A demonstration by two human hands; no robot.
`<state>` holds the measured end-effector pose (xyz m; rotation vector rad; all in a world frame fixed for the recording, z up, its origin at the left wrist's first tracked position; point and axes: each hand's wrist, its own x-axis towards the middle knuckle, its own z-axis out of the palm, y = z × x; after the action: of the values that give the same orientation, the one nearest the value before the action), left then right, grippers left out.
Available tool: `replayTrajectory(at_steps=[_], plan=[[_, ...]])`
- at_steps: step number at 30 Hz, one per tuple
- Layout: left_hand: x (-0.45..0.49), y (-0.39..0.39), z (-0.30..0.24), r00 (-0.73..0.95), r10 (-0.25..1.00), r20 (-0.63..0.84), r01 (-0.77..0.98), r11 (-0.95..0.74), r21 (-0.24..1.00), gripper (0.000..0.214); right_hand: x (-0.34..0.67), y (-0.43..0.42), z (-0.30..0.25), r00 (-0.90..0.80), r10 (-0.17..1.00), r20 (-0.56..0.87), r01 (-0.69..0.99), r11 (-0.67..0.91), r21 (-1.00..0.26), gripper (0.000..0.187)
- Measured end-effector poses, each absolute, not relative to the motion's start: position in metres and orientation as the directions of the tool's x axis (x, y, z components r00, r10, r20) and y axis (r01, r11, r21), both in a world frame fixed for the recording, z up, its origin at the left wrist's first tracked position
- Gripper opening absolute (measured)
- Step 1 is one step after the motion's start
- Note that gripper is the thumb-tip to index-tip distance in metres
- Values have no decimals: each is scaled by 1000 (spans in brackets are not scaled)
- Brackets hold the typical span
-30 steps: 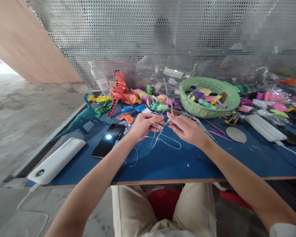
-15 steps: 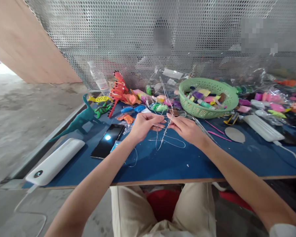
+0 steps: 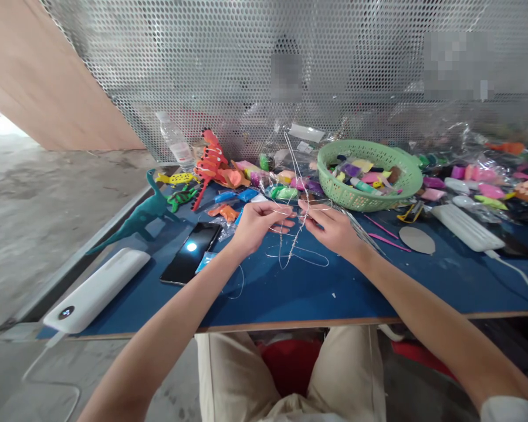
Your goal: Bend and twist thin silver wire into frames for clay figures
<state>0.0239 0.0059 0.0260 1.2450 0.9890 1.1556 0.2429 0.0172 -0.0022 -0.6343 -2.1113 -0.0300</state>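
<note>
Between my hands is a frame of thin silvery wire point(image 3: 295, 239), twisted along its middle with several loops sticking out. Its long narrow loop points up and away from me, and rounder loops hang below my fingers. My left hand point(image 3: 259, 225) pinches the wire from the left side, thumb and forefinger together. From the right, my right hand point(image 3: 328, 224) pinches the twisted part near its middle. The fingertips of both hands are close together above the blue tabletop point(image 3: 264, 299). Exactly which strands each hand holds is too fine to make out.
A green basket point(image 3: 369, 199) of coloured clay packets stands behind my right hand. Left are a phone point(image 3: 191, 252), a white power bank point(image 3: 97, 290), a teal dinosaur point(image 3: 143, 208) and an orange-red figure point(image 3: 210, 158). Pink tools point(image 3: 389, 241) and loose wires point(image 3: 365, 231) lie right.
Both hands keep their pinch on the wire frame. The frame has tilted slightly, its lower loops shifting a little. The whole view has moved slightly.
</note>
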Motion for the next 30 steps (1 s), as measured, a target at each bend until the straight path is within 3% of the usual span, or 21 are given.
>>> replayTrajectory(at_steps=[6,18,25,30], plan=[[23,9,23,170,984,61,-96,-45,994,26,242,21,-7,-471,386,793,446,880,-164,48],[22,12,21,143,989,50,-109,-35,993,22,244,28,-5,-532,441,723,474,862,-178,50],[20,18,19,141,989,37,-93,-24,995,24,239,32,-12,-503,544,672,444,829,-339,47],[3,22,28,255,967,-11,133,-24,991,22,255,47,-14,-618,614,491,389,781,-488,50]])
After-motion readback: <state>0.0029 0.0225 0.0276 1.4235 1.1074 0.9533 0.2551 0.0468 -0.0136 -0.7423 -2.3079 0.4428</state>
